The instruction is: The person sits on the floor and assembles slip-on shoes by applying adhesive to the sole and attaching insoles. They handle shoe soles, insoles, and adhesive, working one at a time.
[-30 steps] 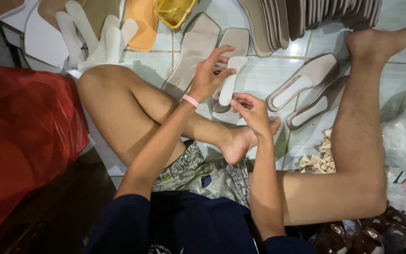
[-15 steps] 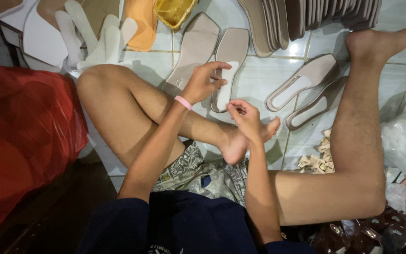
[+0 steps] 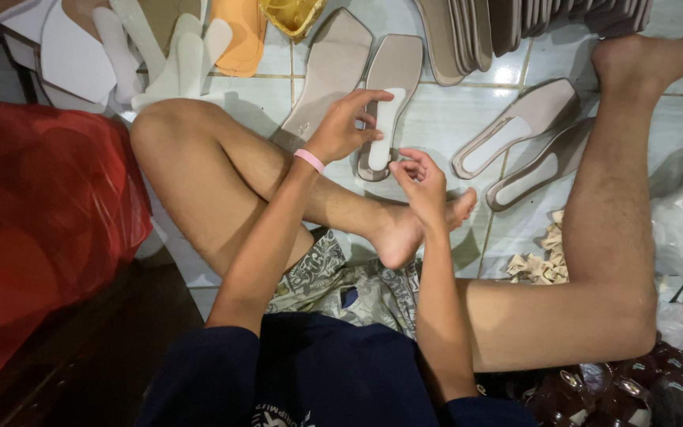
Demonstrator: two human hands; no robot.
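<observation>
**Loose grip on a thin strip, with crowded floor all round**

While the left hand [image 3: 340,130] presses on the beige sole [image 3: 393,87] lying on the tiled floor [image 3: 468,111], its fingers [image 3: 369,96] close lightly around the white insole strip [image 3: 383,130] set along the sole's middle. The right hand [image 3: 420,178] hovers just beside the heel end of that sole, its fingertips drawn narrowly together; whether they pinch anything small I cannot tell.

The main hazard, as I judge it, is skew. The strip is held only near its upper part, so the lower end could swing off the sole's centre line and settle crooked. If the surfaces are sticky, which the view does not show, a crooked touch would be hard to undo.

A second sole [image 3: 332,75] lies just beside the first, almost touching it; a nudge from the wrist could push one onto the other. The person's bare foot [image 3: 413,229] rests near the heel end, so a shift of the leg could knock the work out of line.

Two finished slip-ons [image 3: 515,119] lie to the right, and a pile of small tan scraps [image 3: 543,257] sits near the knee; scraps dragged in underfoot could end up beneath the strip.
</observation>
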